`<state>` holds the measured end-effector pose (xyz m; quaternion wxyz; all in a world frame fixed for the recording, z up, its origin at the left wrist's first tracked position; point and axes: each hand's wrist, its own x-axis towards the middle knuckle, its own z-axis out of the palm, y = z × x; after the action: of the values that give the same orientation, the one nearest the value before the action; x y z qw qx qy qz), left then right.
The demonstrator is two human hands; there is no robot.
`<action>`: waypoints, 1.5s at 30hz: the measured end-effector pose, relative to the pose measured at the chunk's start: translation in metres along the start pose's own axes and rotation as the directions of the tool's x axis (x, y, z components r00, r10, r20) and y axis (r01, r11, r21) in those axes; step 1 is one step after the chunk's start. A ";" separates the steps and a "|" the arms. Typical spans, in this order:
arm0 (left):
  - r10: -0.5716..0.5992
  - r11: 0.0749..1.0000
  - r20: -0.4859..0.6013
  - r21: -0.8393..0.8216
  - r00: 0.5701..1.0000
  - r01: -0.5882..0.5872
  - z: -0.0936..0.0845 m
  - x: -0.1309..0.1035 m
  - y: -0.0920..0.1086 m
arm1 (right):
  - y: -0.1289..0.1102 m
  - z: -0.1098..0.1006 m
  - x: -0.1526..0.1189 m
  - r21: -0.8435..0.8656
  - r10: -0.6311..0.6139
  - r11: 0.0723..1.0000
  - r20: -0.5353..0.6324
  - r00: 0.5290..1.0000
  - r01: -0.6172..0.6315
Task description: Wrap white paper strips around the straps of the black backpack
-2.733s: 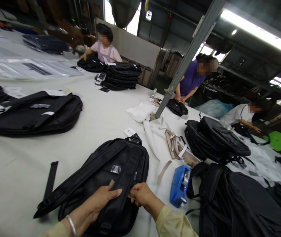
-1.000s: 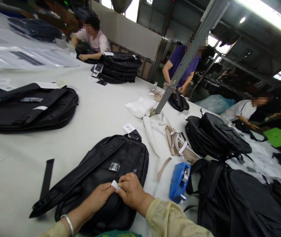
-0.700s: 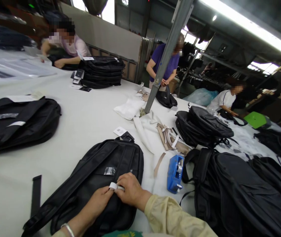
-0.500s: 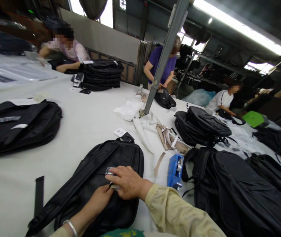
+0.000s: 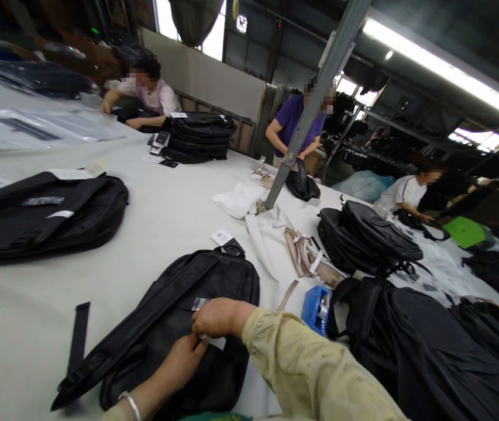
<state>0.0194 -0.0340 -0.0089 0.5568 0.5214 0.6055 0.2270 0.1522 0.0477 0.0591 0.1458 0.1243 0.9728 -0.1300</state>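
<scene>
Bag workshop
Long white worktop (image 5: pixel 165 210), stacked backpacks (image 5: pixel 367 238) at three o'clock, co-worker (image 5: pixel 287 124) at one, strip light (image 5: pixel 446 69) at two.

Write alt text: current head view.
A left hand with a silver bangle and a right hand meet at a white strip on a black backpack on a white table. A blue plastic tape dispenser and more black backpacks lie to its right. Three people work behind.

Wht table (image 5: pixel 165 216) below & arnd grip; grey post (image 5: pixel 313 108) beyond grip, slanting; pale panel wall (image 5: pixel 214 82) far bk, windows (image 5: pixel 215 44) above; tube light (image 5: pixel 446 70) upper rt.
</scene>
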 end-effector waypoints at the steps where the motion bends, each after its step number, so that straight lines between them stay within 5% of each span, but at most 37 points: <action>1: 0.026 1.000 -0.006 0.007 1.000 -0.026 0.000 -0.001 0.001 | 0.001 0.000 -0.001 -0.001 -0.008 1.000 -0.011 1.000 0.008; 6: 0.125 0.992 -0.003 0.033 0.992 -0.125 0.000 -0.002 0.002 | 0.006 -0.002 -0.014 0.048 0.015 0.999 -0.077 0.997 -0.012; 17: 0.056 0.991 -0.054 0.123 0.997 -0.049 0.004 0.010 -0.016 | 0.003 -0.003 -0.006 0.058 -0.041 0.997 -0.041 0.998 0.044; 25: 0.110 0.991 -0.015 0.082 0.994 -0.109 0.004 0.005 -0.014 | 0.011 0.004 -0.011 0.000 -0.090 0.996 -0.080 0.993 0.090; 36: 0.099 0.995 -0.008 0.007 0.995 -0.099 -0.002 0.009 -0.009 | 0.015 0.060 -0.016 -0.025 -0.007 1.000 -0.352 0.936 -0.002; 41: 0.058 0.997 0.018 -0.042 0.998 -0.057 -0.004 0.011 -0.013 | -0.012 0.080 -0.029 0.254 0.278 0.952 -0.469 0.838 -0.173; 45: 0.055 0.986 0.119 -0.163 0.991 -0.035 -0.007 0.005 -0.011 | -0.044 0.099 -0.025 0.585 0.622 0.755 -0.493 0.608 -0.297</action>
<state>0.0097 -0.0313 -0.0186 0.6281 0.5016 0.5375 0.2550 0.1882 -0.0271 -0.0153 -0.2125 0.4452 0.8323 -0.2528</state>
